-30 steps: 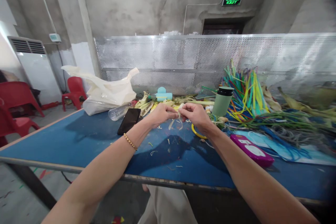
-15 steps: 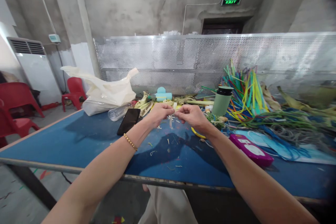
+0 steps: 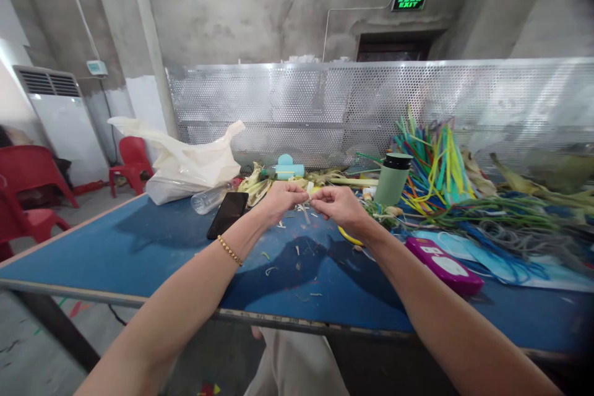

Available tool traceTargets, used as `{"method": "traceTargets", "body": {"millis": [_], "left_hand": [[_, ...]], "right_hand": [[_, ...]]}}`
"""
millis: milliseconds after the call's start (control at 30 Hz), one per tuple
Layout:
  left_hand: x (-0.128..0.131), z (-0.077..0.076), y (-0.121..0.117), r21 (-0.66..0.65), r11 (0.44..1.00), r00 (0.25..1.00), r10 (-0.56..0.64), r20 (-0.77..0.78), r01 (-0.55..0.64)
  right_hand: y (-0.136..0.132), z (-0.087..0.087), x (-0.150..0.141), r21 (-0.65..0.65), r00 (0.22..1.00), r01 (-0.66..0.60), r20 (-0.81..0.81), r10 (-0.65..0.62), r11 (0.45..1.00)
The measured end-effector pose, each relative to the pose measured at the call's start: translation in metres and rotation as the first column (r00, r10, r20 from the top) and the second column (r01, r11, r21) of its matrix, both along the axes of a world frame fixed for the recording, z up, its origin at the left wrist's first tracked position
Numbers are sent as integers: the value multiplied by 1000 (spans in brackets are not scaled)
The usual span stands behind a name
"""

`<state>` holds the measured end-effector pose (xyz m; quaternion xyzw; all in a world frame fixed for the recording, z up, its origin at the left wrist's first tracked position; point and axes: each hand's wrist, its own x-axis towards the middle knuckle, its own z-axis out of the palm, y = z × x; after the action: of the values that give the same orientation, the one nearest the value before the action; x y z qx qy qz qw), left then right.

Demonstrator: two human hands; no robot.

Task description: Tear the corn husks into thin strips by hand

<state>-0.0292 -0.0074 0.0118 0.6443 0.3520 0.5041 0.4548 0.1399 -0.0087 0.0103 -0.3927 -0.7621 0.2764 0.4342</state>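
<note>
Over the middle of the blue table (image 3: 162, 260), my two hands almost meet at the fingertips. My left hand (image 3: 284, 199) is closed in a pinch on a pale strip (image 3: 310, 187) that looks like corn husk. From the other side my right hand (image 3: 342, 203) pinches the same strip, fingers curled. One end stands up between the fingertips and thin ends hang below. Small pale scraps (image 3: 297, 250) are scattered on the tabletop under the hands. A yellow ring (image 3: 349, 236) lies partly hidden behind my right wrist.
Left of my hands are a black phone (image 3: 228, 213), a clear bottle (image 3: 207, 199) and a white plastic bag (image 3: 195, 164). On the right stand a green cup (image 3: 393, 180), colourful strips (image 3: 445, 164), a magenta case (image 3: 443, 265) and tangled cords (image 3: 505, 223). Dried husks (image 3: 255, 185) lie behind.
The fingertips have shifted slightly left, and the strip's looped ends have become a narrower hanging piece, now with its upper end standing between the fingers. Both hands keep their pinch.
</note>
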Motion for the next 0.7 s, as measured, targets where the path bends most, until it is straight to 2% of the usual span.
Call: {"method": "traceTargets", "body": {"millis": [400,533,700], "left_hand": [[-2,2,0,43,999,999,1,-34,0],[-1,0,-2,58,998,998,9,-69,-5],[1,-3,-2,72,996,993,-54,-104,61]], "right_hand": [[-7,7,2,37,1000,-15,16,14,999],[-8,10,2,40,997,46,-65,-43,998],[-5,8,1,16,982,28,-189,-24,999]]}}
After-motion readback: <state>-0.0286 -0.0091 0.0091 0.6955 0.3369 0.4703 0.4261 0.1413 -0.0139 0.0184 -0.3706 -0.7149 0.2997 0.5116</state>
